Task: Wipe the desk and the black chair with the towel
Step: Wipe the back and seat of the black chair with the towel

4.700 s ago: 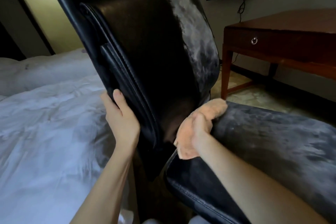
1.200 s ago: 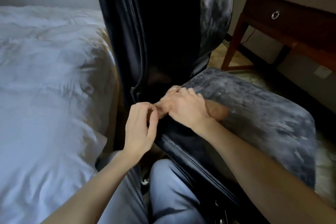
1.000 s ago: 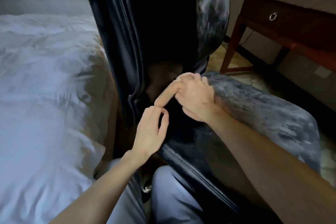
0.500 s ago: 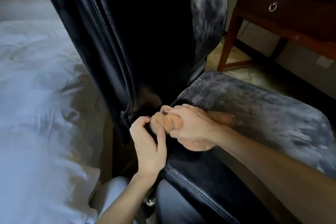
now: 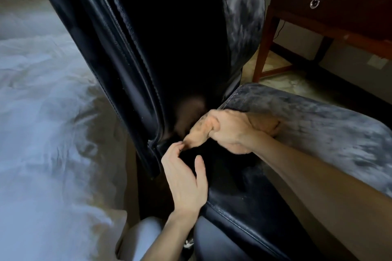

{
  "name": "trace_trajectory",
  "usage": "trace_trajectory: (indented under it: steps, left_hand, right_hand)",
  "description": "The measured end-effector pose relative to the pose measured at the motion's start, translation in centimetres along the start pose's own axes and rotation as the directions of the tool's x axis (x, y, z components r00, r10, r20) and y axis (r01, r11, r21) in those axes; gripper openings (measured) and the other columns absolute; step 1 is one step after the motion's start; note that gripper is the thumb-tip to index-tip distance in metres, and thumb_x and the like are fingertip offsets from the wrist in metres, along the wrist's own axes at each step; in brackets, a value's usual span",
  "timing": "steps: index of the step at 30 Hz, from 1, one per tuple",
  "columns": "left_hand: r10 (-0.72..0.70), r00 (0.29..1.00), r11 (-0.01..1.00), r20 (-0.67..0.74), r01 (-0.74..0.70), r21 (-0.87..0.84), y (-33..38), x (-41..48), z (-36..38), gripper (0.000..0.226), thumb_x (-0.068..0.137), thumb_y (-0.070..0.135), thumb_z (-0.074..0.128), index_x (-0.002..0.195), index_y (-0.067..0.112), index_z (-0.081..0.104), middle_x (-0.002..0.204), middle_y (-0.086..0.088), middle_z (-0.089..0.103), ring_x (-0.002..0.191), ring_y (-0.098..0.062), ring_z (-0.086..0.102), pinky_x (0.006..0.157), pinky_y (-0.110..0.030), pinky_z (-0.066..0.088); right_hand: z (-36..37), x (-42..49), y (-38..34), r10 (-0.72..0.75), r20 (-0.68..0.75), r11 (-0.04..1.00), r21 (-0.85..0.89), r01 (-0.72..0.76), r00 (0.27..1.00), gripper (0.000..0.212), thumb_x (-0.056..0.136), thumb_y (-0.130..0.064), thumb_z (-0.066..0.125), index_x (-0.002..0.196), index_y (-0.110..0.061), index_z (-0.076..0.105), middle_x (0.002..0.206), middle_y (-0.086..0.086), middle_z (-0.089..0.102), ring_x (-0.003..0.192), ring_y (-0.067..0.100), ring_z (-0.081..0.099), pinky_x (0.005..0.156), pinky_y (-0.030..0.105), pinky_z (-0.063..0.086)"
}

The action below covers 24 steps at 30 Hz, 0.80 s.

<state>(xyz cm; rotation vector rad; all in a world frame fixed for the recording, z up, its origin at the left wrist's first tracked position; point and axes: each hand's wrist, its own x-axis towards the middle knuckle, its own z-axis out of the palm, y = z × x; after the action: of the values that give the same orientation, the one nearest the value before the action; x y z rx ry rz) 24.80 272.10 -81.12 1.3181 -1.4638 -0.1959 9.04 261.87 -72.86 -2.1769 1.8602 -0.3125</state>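
Observation:
The black leather chair point(image 5: 148, 53) fills the middle of the view, its backrest upright and its seat point(image 5: 318, 125) stretching to the right with grey streaks on it. My right hand point(image 5: 231, 131) is closed around the bunched peach towel point(image 5: 200, 131) at the crease where seat meets backrest. A twisted end of the towel sticks out to the left. My left hand point(image 5: 186, 178) is just below it, fingertips touching that end, thumb spread apart. The wooden desk point(image 5: 339, 10) stands at the upper right.
A bed with white bedding point(image 5: 48, 123) lies close along the left of the chair. My knees in light trousers point(image 5: 144, 237) are at the bottom. The desk has a drawer with a ring pull point(image 5: 314, 2), and pale floor shows under it.
My right hand left the seat's rear edge, bunched the towel and worked it along the seat-back crease. My left hand let go of the backrest edge and came to the towel's end.

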Motion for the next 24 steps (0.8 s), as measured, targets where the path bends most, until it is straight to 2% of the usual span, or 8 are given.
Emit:
trace_trajectory:
  steps: [2,5,7,9,12,18,22,24]
  left_hand:
    - [-0.001,1.0,1.0,-0.013,0.001,-0.012,0.0,0.0,0.0,0.051,0.098,0.034,0.048,0.134,-0.002,0.047,0.136,-0.013,0.048,0.128,-0.015,0.04,0.115,-0.019,0.026]
    - [-0.022,1.0,1.0,-0.019,0.023,0.003,0.3,0.1,-0.1,0.054,0.098,0.039,0.046,0.132,-0.003,0.05,0.135,-0.015,0.051,0.126,-0.02,0.044,0.111,-0.027,0.029]
    - [-0.013,1.0,0.999,-0.011,0.013,0.03,0.3,0.1,-0.1,0.056,0.097,0.038,0.047,0.134,-0.004,0.05,0.137,-0.017,0.052,0.127,-0.027,0.046,0.112,-0.029,0.028]
    - [0.0,1.0,0.999,0.003,0.0,0.037,0.2,0.2,-0.2,0.058,0.098,0.036,0.047,0.139,-0.005,0.048,0.14,-0.017,0.05,0.13,-0.028,0.045,0.116,-0.026,0.025]
    - [0.001,1.0,0.998,0.014,-0.002,0.055,0.0,0.4,-0.2,0.059,0.099,0.037,0.046,0.143,-0.003,0.047,0.144,-0.015,0.05,0.133,-0.026,0.045,0.118,-0.023,0.022]
    - [0.017,0.999,0.998,0.034,-0.019,0.068,-0.2,0.7,-0.3,0.062,0.1,0.044,0.041,0.139,-0.003,0.05,0.139,-0.017,0.054,0.128,-0.033,0.05,0.112,-0.034,0.031]
    - [0.04,0.998,0.999,0.048,-0.041,0.027,0.2,0.6,-0.7,0.073,0.103,0.06,0.031,0.137,0.0,0.052,0.136,-0.013,0.056,0.127,-0.027,0.05,0.111,-0.034,0.032]
    - [0.038,0.998,0.999,0.056,-0.04,0.021,0.1,0.6,-0.8,0.065,0.102,0.052,0.037,0.137,-0.001,0.053,0.136,-0.013,0.056,0.127,-0.024,0.049,0.111,-0.032,0.032]
  right_hand:
    - [-0.4,-2.8,-1.1,-0.095,0.092,0.993,0.083,0.087,0.991,0.034,0.073,-0.043,0.068,0.105,-0.044,0.057,0.102,-0.013,0.072,0.098,0.016,0.067,0.084,0.032,0.051]
    - [-0.7,-4.9,-1.9,-0.217,0.151,0.976,0.054,0.211,0.964,0.03,0.072,-0.038,0.068,0.102,-0.038,0.063,0.088,-0.014,0.071,0.088,0.013,0.066,0.078,0.031,0.051]
    - [-1.1,-3.9,-1.5,-0.201,-0.008,0.979,0.03,0.201,0.98,0.031,0.075,-0.032,0.068,0.105,-0.036,0.065,0.098,-0.012,0.071,0.097,0.017,0.066,0.083,0.034,0.051]
    - [-1.0,-1.7,-0.5,-0.13,-0.184,0.991,-0.019,0.129,0.974,0.04,0.079,-0.026,0.065,0.118,-0.035,0.064,0.12,-0.01,0.067,0.117,0.022,0.06,0.1,0.041,0.046]
    - [0.3,0.1,0.0,-0.03,-0.04,0.999,-0.026,0.028,0.999,0.054,0.082,-0.033,0.061,0.134,-0.04,0.053,0.142,-0.011,0.052,0.134,0.024,0.044,0.112,0.05,0.034]
    - [1.9,-4.8,-1.8,-0.179,0.019,0.983,0.055,0.177,0.984,0.03,0.081,-0.046,0.058,0.112,-0.045,0.059,0.118,-0.021,0.056,0.113,0.015,0.047,0.098,0.044,0.04]
    - [0.7,-7.6,-1.8,-0.198,0.074,0.971,0.149,0.185,0.977,0.028,0.079,-0.043,0.068,0.106,-0.037,0.068,0.105,-0.014,0.063,0.1,0.016,0.059,0.088,0.041,0.051]
    - [-0.6,-7.0,-0.9,-0.166,-0.022,0.984,0.055,0.167,0.986,0.03,0.079,-0.039,0.068,0.109,-0.036,0.069,0.109,-0.009,0.064,0.104,0.02,0.061,0.088,0.041,0.052]
